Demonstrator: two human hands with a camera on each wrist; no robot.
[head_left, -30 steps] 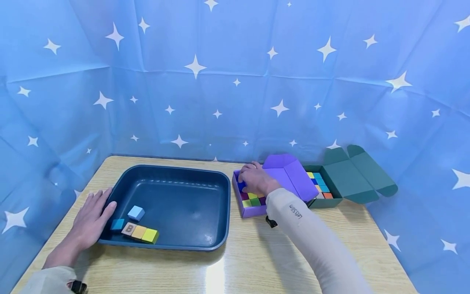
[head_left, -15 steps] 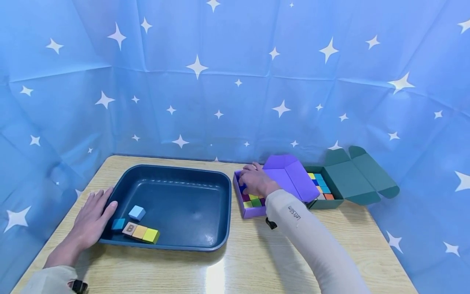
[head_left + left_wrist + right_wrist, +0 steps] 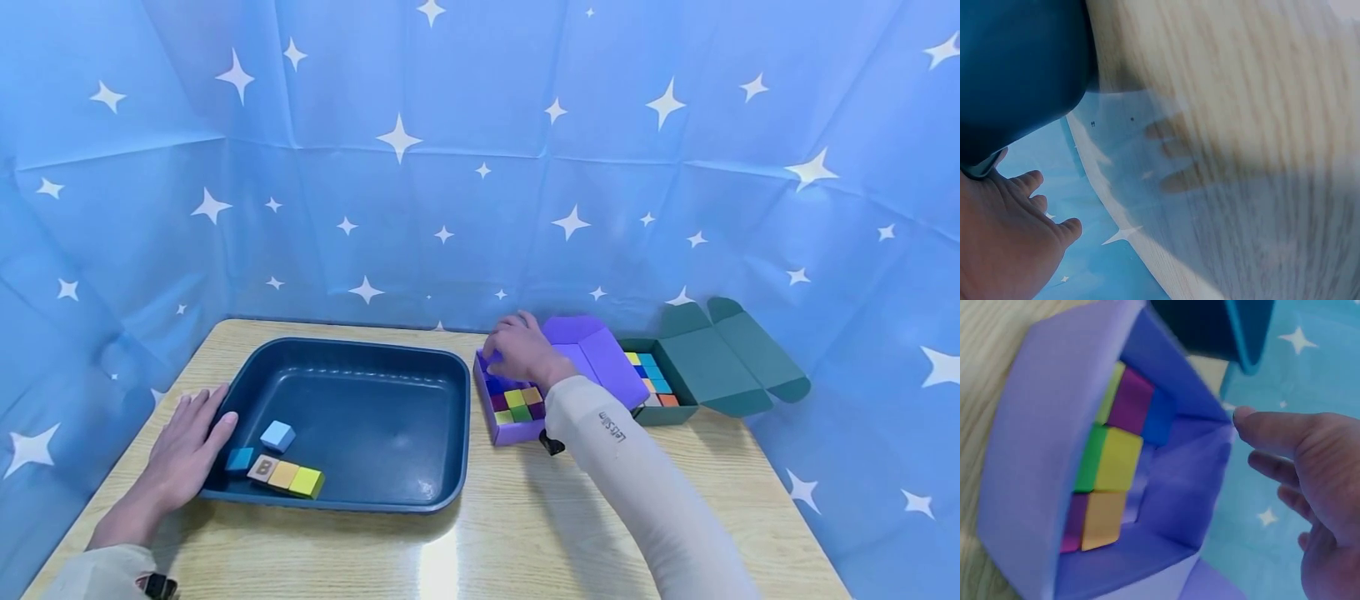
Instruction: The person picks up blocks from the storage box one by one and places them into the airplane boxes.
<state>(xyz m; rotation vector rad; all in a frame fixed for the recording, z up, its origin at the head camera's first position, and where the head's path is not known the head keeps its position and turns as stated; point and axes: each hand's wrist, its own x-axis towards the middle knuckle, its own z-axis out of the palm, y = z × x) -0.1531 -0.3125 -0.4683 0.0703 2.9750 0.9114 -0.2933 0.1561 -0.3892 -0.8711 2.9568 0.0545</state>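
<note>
My left hand [image 3: 183, 450] rests with extended fingers along the left rim of the dark blue tray [image 3: 367, 408]. Inside that tray are a pale blue cube [image 3: 277, 436], a teal cube [image 3: 240, 459], and a touching row of a wooden B cube [image 3: 263, 468], an orange cube [image 3: 282, 475] and a yellow cube [image 3: 306, 482]. Over the far side of a purple box [image 3: 517, 433] hovers my right hand [image 3: 522, 350]. The right wrist view shows its thumb and fingers apart, holding nothing. Coloured cubes fill part of the box, among them a blue cube [image 3: 1158, 419] and a yellow cube [image 3: 1119, 459].
Behind the purple box's raised lid [image 3: 588, 358], a green box [image 3: 667, 414] of several coloured cubes stands with its lid [image 3: 723, 354] folded out to the right. A starry blue cloth [image 3: 480, 225] surrounds the wooden table [image 3: 517, 533].
My right hand has lifted up and back from the cubes in the purple box, uncovering more of them, including an orange one. The left hand and the tray's cubes stay put.
</note>
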